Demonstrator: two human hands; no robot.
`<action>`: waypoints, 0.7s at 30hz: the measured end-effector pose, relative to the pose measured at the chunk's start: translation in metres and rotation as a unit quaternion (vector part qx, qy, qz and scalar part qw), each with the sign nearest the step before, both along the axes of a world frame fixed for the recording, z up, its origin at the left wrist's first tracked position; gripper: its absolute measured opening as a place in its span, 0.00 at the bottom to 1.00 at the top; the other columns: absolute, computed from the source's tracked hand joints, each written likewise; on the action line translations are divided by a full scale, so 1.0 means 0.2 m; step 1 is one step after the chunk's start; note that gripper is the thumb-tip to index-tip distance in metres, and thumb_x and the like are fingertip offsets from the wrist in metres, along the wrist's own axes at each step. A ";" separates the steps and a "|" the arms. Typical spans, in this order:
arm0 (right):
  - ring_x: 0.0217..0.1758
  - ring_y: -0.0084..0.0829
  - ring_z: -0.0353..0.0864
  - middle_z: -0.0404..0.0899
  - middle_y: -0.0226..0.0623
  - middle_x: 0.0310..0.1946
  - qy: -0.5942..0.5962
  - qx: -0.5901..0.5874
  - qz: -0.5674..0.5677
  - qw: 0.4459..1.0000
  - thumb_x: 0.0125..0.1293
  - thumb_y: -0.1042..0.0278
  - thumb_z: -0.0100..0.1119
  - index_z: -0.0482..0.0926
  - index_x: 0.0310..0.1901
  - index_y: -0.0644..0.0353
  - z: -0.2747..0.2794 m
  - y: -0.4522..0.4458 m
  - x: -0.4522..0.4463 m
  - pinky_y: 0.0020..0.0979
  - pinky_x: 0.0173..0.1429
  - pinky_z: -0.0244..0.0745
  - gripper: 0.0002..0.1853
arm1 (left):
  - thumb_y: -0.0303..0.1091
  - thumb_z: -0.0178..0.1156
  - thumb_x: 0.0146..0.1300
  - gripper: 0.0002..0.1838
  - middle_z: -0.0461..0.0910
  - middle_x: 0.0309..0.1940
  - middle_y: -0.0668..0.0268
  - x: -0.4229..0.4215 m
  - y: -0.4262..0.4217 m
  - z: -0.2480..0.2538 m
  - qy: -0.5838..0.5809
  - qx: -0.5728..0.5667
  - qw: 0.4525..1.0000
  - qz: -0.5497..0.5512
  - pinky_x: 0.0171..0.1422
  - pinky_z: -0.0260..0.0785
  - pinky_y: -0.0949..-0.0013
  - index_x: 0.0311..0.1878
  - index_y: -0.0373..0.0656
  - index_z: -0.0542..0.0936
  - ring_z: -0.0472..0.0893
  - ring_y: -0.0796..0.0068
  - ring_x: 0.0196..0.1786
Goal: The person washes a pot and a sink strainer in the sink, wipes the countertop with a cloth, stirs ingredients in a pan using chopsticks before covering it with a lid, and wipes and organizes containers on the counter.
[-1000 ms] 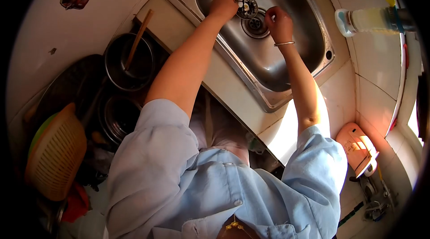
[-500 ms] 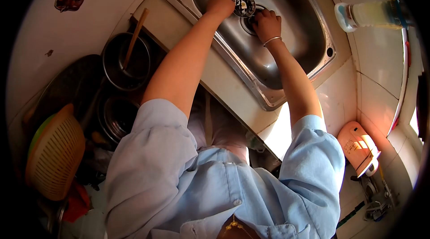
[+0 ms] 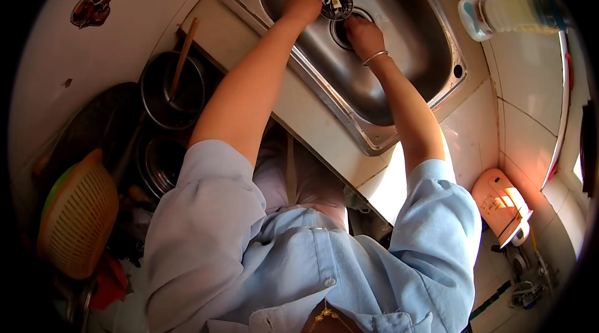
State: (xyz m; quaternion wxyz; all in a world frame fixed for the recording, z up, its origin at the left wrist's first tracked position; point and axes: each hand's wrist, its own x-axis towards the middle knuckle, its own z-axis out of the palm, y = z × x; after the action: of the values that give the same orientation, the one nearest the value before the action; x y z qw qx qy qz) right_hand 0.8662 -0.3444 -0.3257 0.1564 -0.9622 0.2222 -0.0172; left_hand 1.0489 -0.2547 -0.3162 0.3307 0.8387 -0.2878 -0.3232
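- Strainer of round, silvery metal (image 3: 344,8), dark and pale patches across its face: held up inside the rectangular stainless-steel sink (image 3: 399,33), just beside the round metal drain (image 3: 339,34).
- Left hand (image 3: 302,4), bare: fingers closed on the strainer's edge.
- Right hand (image 3: 365,36), bare, thin silver-coloured bangle (image 3: 375,56) at the wrist: fingers bent close together at the drain. Whether they grip anything, I cannot tell.
- Left of the beige counter (image 3: 231,27): dark, round metal pot (image 3: 187,105) with a slanting wooden stick (image 3: 183,58) in it; yellow-orange slotted basket (image 3: 78,217).
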 end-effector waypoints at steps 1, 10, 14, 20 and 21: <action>0.37 0.43 0.80 0.79 0.39 0.32 0.005 -0.017 0.012 1.000 0.55 0.68 0.57 0.79 0.35 0.55 -0.02 0.00 0.00 0.43 0.41 0.75 0.06 | 0.30 0.58 0.56 0.07 0.82 0.29 0.58 0.00 -0.01 -0.03 0.014 0.002 1.000 0.014 0.38 0.73 0.65 0.36 0.39 0.81 0.81 0.66 0.33; 0.36 0.41 0.82 0.80 0.42 0.31 0.059 -0.055 0.014 0.997 0.58 0.71 0.52 0.77 0.39 0.57 0.03 0.06 0.04 0.38 0.40 0.77 0.07 | 0.34 0.59 0.54 0.09 0.83 0.39 0.56 -0.09 -0.05 0.08 -0.025 -0.003 0.998 0.063 0.50 0.73 0.55 0.36 0.44 0.83 0.81 0.53 0.45; 0.33 0.40 0.82 0.81 0.40 0.31 -0.089 0.073 -0.148 0.982 0.55 0.69 0.58 0.78 0.34 0.55 0.18 0.05 0.01 0.38 0.37 0.76 0.04 | 0.34 0.59 0.54 0.09 0.83 0.39 0.55 -0.07 -0.05 0.08 -0.078 0.001 0.996 0.048 0.50 0.73 0.55 0.36 0.43 0.83 0.81 0.53 0.45; 0.36 0.40 0.81 0.81 0.39 0.34 -0.248 0.059 -0.106 0.961 0.59 0.67 0.60 0.83 0.37 0.53 0.28 -0.10 0.17 0.37 0.40 0.75 0.06 | 0.33 0.60 0.53 0.11 0.83 0.40 0.55 -0.07 -0.08 -0.07 0.016 0.013 0.999 0.027 0.50 0.74 0.58 0.39 0.44 0.84 0.82 0.54 0.45; 0.36 0.40 0.81 0.81 0.39 0.34 -0.252 0.075 -0.162 0.951 0.59 0.67 0.60 0.83 0.37 0.54 0.32 -0.10 0.17 0.38 0.40 0.75 0.05 | 0.33 0.60 0.53 0.11 0.83 0.40 0.55 -0.06 -0.08 -0.06 0.022 0.009 0.999 0.032 0.50 0.74 0.58 0.39 0.44 0.84 0.82 0.54 0.45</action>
State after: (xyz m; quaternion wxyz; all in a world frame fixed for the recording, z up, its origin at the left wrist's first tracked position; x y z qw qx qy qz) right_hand 0.9003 -0.3651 -0.2620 0.2742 -0.8633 0.3289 -0.2672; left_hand 1.0361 -0.2712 -0.3285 0.3398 0.8431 -0.2505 -0.3331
